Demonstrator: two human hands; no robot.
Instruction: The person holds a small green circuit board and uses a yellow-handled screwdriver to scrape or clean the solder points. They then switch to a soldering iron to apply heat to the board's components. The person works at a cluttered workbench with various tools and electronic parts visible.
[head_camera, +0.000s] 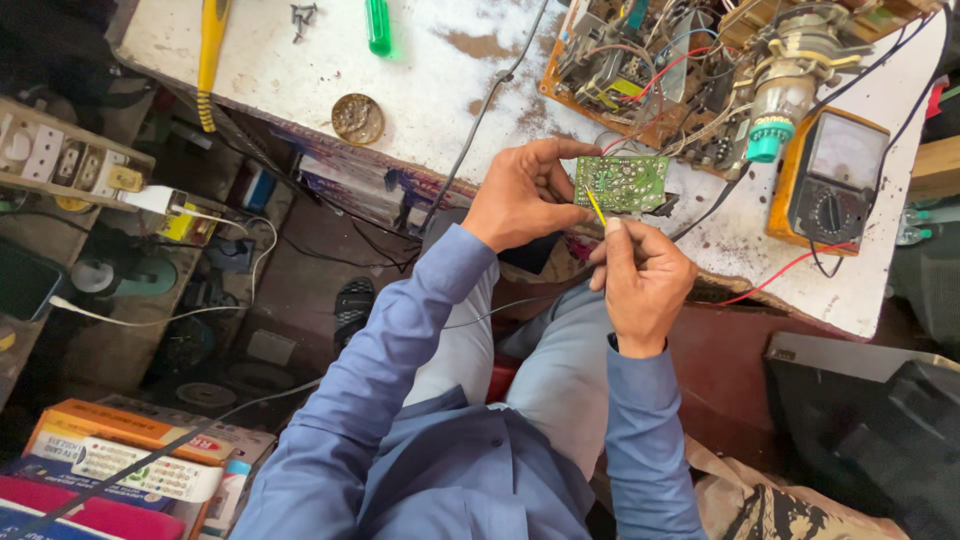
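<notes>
Pinching a small flat green rectangular circuit board by its left edge, the left hand holds it above the near edge of the scuffed white-painted workbench. Just nearer, the right hand is curled tight around a thin yellow-tipped tool touching the board's solder-dotted face. An orange-cased analogue meter lies to the right.

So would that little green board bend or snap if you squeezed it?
The green board looks thin, flat and probably stiff: the left hand holds it by one edge and it does not droop. It seems light. Hard squeezing might crack it, so the right hand touches it only with a thin yellow tool.
</notes>
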